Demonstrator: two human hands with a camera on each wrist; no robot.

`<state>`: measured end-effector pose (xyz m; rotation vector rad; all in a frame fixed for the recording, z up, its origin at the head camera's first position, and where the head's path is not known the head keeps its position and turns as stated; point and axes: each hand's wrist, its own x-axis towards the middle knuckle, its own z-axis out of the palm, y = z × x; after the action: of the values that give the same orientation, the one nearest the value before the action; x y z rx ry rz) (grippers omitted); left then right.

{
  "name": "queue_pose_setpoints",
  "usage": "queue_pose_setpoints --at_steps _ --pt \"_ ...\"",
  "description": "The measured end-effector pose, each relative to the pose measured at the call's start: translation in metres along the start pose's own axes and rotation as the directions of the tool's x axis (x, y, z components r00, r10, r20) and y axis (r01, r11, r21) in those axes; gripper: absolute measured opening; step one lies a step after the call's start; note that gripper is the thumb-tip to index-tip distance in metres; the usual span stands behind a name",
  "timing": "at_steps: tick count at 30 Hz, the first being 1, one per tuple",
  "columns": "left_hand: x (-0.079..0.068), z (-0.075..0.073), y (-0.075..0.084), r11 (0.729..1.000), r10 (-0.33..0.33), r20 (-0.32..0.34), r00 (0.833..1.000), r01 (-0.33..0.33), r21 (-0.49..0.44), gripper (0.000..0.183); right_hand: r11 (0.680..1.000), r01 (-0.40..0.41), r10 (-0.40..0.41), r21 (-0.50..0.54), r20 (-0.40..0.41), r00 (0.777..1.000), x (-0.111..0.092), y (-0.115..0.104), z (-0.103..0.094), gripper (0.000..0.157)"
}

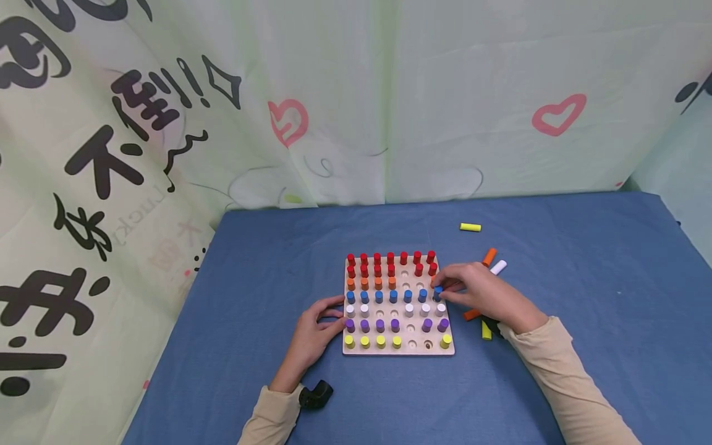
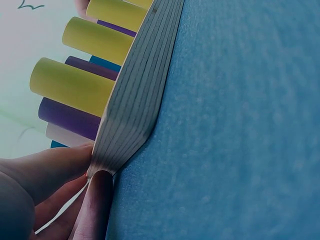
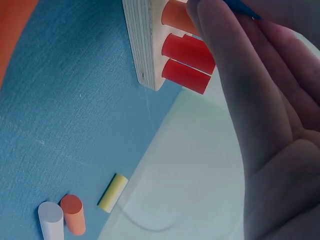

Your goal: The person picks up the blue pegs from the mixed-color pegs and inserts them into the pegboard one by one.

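Note:
A wooden pegboard (image 1: 403,353) lies on the blue cloth, with rows of red, orange, blue, white, purple and yellow pegs upright in it. My left hand (image 1: 318,334) holds the board at its left edge; in the left wrist view the thumb (image 2: 60,162) and a finger touch the edge near a corner. At the board's right side, my right hand (image 1: 489,293) pinches a blue peg (image 1: 437,293) at the right end of the blue row. Whether that peg is fully seated cannot be told. In the right wrist view, fingers mostly hide the blue peg (image 3: 243,7).
Loose pegs lie right of the board: an orange peg (image 1: 489,256), a white peg (image 1: 499,267), another orange peg (image 1: 471,314) and a yellow peg (image 1: 486,330), partly behind my right hand. Farther back lies a yellow peg (image 1: 470,227). A printed curtain (image 1: 423,123) hangs behind the table.

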<state>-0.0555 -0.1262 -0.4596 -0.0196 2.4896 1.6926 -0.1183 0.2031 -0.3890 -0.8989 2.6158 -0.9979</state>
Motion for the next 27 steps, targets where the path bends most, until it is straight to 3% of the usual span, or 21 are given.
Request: queue_pose_setpoints --at_steps 17,27 --pt "-0.0003 0.0001 0.0010 1.000 -0.028 0.004 1.000 0.028 -0.007 0.043 1.000 -0.009 0.009 -0.013 0.041 0.999 0.0000 0.0021 0.0051 0.017" --pt "0.0002 0.0002 -0.0017 1.000 -0.001 0.003 1.000 0.001 -0.014 0.042 0.999 -0.024 0.025 -0.034 0.031 0.999 0.0001 0.0022 0.0076 0.019"
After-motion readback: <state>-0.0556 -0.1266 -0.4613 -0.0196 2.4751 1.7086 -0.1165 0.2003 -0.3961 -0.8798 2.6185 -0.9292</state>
